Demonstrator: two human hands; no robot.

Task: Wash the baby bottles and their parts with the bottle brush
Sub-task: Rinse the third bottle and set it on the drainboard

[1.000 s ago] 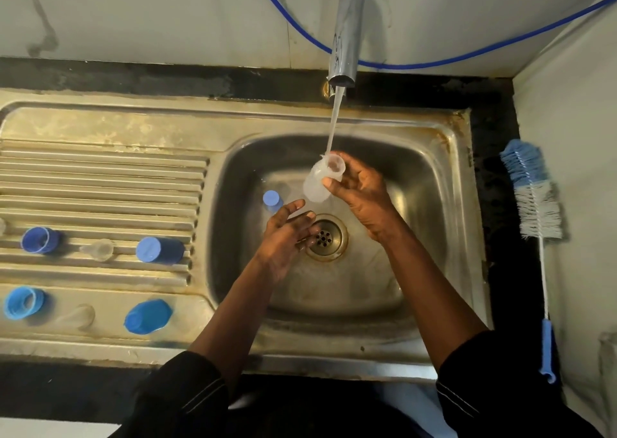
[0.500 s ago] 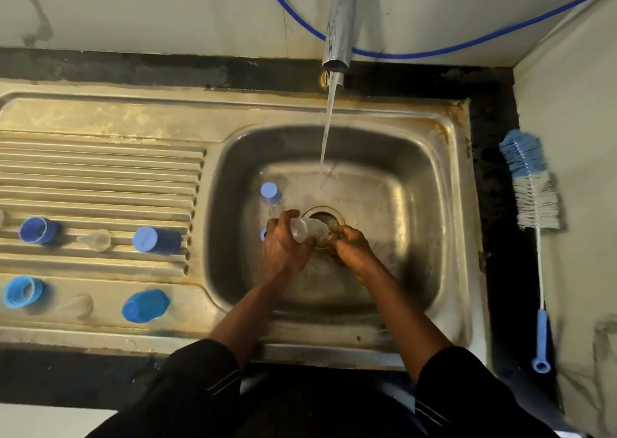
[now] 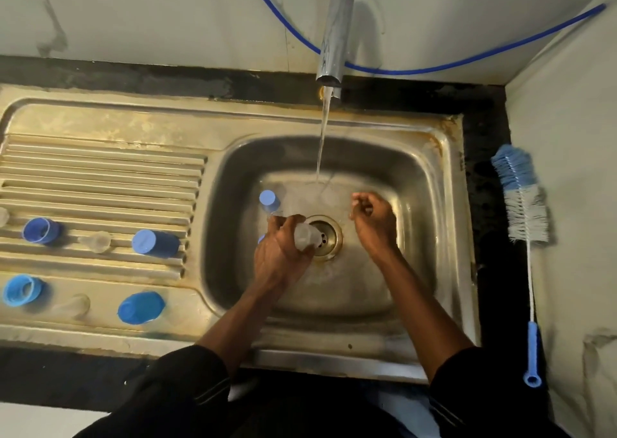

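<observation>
over the drain (image 3: 329,237) of the sink (image 3: 449,203), the left grip (image 3: 278,254) is closed round a clear baby bottle (image 3: 304,237). its fingers curl over the body so that the bottle lies nearly level, one end poking out toward the drain. whether that end is the mouth or the base i cannot tell. the bottle sits below and to the left of where the running water (image 3: 321,150) from the tap (image 3: 334,36) strikes the basin, not under it. the right grip (image 3: 375,223) hangs just across the drain, fingers loosely curled, and holds nothing that i can see.

what the next step turns on, i judge, is the bottle brush (image 3: 523,207). it lies outside the sink on the dark table (image 3: 490,304), off to the right and well apart from both hands. its long axis runs away from the person, bristle head at the far end and blue handle at the near end. the right grip is plainly the nearer one and is free, so it would be the one to reach over the rim for the handle. the left would then turn the bottle's mouth to meet the bristles.

a second bottle (image 3: 269,202) with a blue cap sits near the left grip's fingertips. blue caps (image 3: 155,243) and clear teats (image 3: 96,241) lie on the drainboard (image 3: 100,170) to the left.
</observation>
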